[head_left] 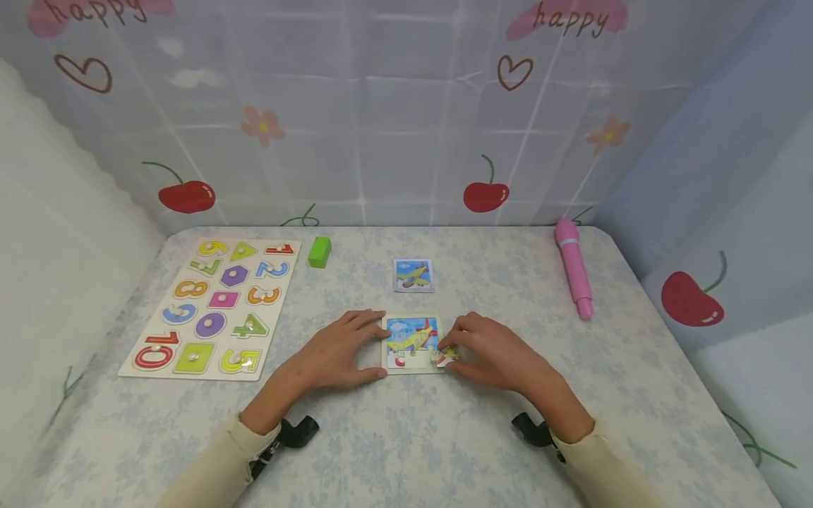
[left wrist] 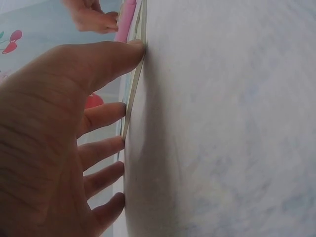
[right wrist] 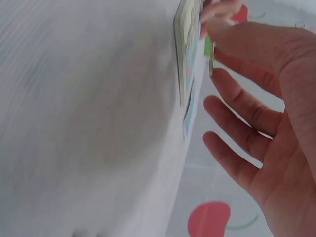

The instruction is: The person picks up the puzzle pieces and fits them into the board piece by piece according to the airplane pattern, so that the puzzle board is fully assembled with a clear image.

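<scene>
A small jigsaw puzzle board (head_left: 416,361) with an airplane picture lies on the table, its upper part filled with pieces and bare tray showing at the lower middle. My left hand (head_left: 336,353) rests at its left side. Thumb and fingertips touch the edge and the table, the fingers fairly straight. At the right side, my right hand (head_left: 498,353) pinches a puzzle piece (head_left: 447,356) between thumb and fingers. The right wrist view shows this puzzle piece (right wrist: 212,59) edge-on, raised above the table, with the other fingers spread.
Behind the board lies a small airplane picture card (head_left: 413,276). A number-and-shape peg board (head_left: 184,279) is at the left, with a green block (head_left: 320,252) beside it. A pink microphone-shaped stick (head_left: 574,268) lies at the right. A printed curtain (head_left: 381,113) hangs along the back edge.
</scene>
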A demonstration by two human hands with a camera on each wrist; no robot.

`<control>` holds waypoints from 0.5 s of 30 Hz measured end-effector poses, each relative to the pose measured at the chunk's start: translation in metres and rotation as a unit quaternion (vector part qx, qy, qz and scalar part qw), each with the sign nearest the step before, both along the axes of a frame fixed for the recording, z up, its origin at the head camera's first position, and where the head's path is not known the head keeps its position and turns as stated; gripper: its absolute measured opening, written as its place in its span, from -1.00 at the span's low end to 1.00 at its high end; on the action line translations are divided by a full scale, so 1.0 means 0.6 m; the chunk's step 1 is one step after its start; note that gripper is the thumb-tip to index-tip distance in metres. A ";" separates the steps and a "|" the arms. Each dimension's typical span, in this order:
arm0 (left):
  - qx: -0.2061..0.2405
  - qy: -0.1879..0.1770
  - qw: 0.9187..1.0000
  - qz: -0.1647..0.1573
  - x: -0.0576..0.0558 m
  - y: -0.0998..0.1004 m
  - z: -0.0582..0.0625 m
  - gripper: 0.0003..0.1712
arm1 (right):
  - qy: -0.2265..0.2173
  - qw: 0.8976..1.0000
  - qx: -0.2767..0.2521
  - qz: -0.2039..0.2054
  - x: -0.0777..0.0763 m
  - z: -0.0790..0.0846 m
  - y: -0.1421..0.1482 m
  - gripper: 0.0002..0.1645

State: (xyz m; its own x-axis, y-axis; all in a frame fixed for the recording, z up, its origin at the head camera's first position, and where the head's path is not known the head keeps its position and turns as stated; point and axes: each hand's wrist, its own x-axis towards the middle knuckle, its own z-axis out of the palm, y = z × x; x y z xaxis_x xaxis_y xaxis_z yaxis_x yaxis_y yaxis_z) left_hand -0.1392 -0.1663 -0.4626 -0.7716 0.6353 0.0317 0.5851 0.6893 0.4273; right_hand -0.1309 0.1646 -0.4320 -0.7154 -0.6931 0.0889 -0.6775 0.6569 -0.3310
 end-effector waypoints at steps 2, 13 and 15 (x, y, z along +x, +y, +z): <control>0.000 0.004 1.000 -0.001 0.000 0.001 -0.001 -0.26 | 0.006 1.000 0.002 -0.005 -0.002 -0.002 -0.014 -0.69; -0.003 0.006 1.000 0.000 -0.002 0.002 -0.004 -0.25 | 0.012 1.000 -0.001 0.006 -0.011 -0.017 -0.057 -0.69; -0.003 0.007 1.000 -0.001 -0.003 0.002 -0.004 -0.25 | 0.007 1.000 0.001 0.006 -0.013 -0.021 -0.063 -0.69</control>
State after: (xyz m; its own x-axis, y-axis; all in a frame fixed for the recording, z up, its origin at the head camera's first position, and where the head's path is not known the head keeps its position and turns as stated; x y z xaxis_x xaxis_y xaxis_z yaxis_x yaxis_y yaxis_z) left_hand -0.1408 -0.1654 -0.4651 -0.7697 0.6372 0.0389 0.5926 0.6904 0.4150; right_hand -0.1389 0.1270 -0.4443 -0.7057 -0.7018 0.0972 -0.6900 0.6495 -0.3195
